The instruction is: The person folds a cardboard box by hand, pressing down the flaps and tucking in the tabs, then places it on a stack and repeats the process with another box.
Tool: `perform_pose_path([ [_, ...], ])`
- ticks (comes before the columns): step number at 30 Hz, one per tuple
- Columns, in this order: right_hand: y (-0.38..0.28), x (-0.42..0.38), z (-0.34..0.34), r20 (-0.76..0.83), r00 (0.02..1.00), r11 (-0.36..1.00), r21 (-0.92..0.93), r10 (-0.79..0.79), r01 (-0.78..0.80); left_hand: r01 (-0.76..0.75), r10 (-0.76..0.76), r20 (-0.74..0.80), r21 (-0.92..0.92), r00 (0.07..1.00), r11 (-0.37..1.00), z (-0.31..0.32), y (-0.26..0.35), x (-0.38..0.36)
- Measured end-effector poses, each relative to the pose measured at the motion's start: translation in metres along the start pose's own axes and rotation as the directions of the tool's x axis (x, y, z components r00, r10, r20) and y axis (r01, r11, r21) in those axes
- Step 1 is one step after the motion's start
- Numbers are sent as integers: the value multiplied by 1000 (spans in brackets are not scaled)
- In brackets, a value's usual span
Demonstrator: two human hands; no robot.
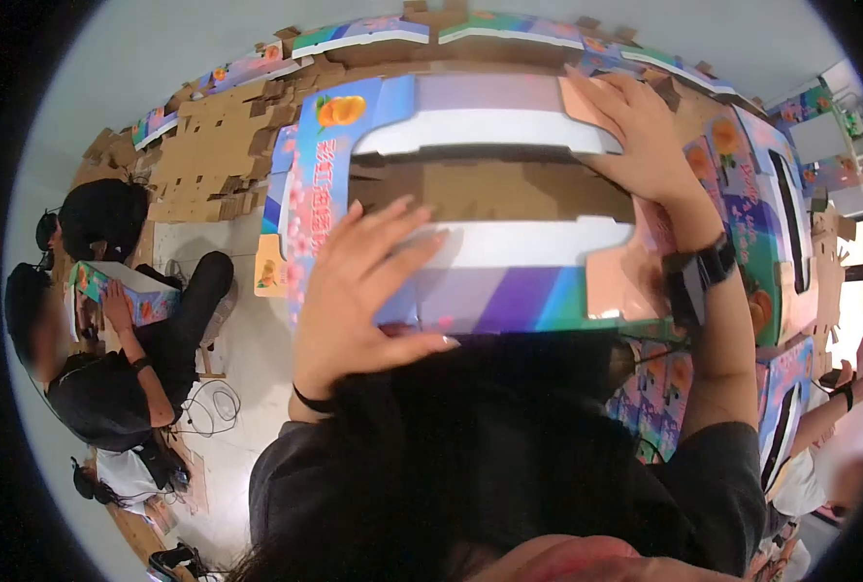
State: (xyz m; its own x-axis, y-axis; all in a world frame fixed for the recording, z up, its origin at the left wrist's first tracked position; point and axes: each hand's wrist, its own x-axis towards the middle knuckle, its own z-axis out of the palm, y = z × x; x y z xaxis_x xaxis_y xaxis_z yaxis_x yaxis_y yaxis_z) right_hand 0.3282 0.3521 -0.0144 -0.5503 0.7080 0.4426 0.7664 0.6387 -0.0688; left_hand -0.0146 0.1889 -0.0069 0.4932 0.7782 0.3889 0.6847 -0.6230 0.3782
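Observation:
A colourful cardboard box [538, 291] with a fruit picture and pink blossoms is right in front of me, its top showing a long opening with white edges on both sides. Brown cardboard shows inside the opening. My left hand [368, 291] lies on the near left part of the box, fingers spread and the thumb along the near edge. At the far right corner, my right hand [640, 136] rests on the box top with its fingers stretched over the edge. A dark band is on my right wrist.
Flattened brown cardboard [213, 145] lies at the back left. More printed boxes [766, 223] stand close on my right. At left a seated person [101, 388] holds a similar box [145, 296]. Another person's arm [824, 422] is at far right. Cables [213, 407] lie on the floor.

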Motion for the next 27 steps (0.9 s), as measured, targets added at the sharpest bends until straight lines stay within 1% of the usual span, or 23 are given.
perform_pose_path([
  [2, 0, -5, 2, -22, 1000, 1000, -8, 22, -22, -85, 81, -94, -42, 992, 995, -2, -8, 1],
  [3, 2, -6, 5, -30, 999, 999, -18, 39, -39, -94, 75, -220, -74, 973, 993, -3, -3, 2],
  [4, 5, -8, 7, -44, 998, 999, -24, 34, -35, -154, 144, -322, -4, 936, 988, -6, 1, 2],
  [6, 11, -9, 12, -78, 997, 999, -35, 23, -26, -138, 71, -396, -145, 916, 980, -6, 21, -4],
  [7, 11, -10, 12, -84, 996, 999, -32, 35, -38, -226, 63, -426, -343, 903, 912, 0, 25, -3],
  [8, 11, -12, 11, -89, 996, 999, -25, 29, -31, -306, 45, -454, -521, 890, 796, 9, 26, 0],
  [9, 9, -12, 8, -96, 995, 1000, -20, 21, -23, -320, -16, -443, -671, 896, 668, 16, 27, 5],
  [10, 8, -12, 6, -105, 994, 1000, -17, 12, -14, -335, -77, -430, -791, 899, 512, 22, 28, 10],
  [12, 8, -14, 7, -161, 986, 998, -65, -35, 24, -233, -240, -277, -952, 930, 197, 31, 28, 20],
  [13, 10, -14, 8, -181, 982, 995, -87, -54, 39, -227, -270, -231, -973, 935, 47, 32, 24, 27],
  [14, 10, -16, 10, -198, 978, 993, -107, -72, 52, -217, -295, -178, -970, 939, -106, 33, 19, 35],
  [15, 1, -19, 8, -225, 973, 988, -154, -52, 17, -206, -312, -121, -944, 942, -257, 35, 15, 40],
  [16, -10, -20, -2, -152, 988, 991, -127, 13, -33, -231, -314, -99, -880, 944, -416, 37, 10, 41],
  [18, -29, -19, -23, -1, 990, 986, -85, 143, -142, -262, -308, -54, -675, 950, -690, 39, 1, 37],
  [19, -30, -21, -23, -46, 994, 989, -102, 102, -106, -275, -316, -39, -599, 948, -752, 40, -3, 33],
  [22, -35, -20, -26, -78, 991, 991, -74, 108, -114, -348, -369, -70, -531, 927, -773, 43, 2, 23],
  [23, -35, -20, -26, -92, 991, 993, -61, 100, -105, -360, -363, -100, -520, 926, -775, 45, 2, 21],
  [27, -39, -21, -27, -122, 989, 994, -51, 88, -95, -396, -402, -97, -482, 911, -781, 45, 0, 19],
])
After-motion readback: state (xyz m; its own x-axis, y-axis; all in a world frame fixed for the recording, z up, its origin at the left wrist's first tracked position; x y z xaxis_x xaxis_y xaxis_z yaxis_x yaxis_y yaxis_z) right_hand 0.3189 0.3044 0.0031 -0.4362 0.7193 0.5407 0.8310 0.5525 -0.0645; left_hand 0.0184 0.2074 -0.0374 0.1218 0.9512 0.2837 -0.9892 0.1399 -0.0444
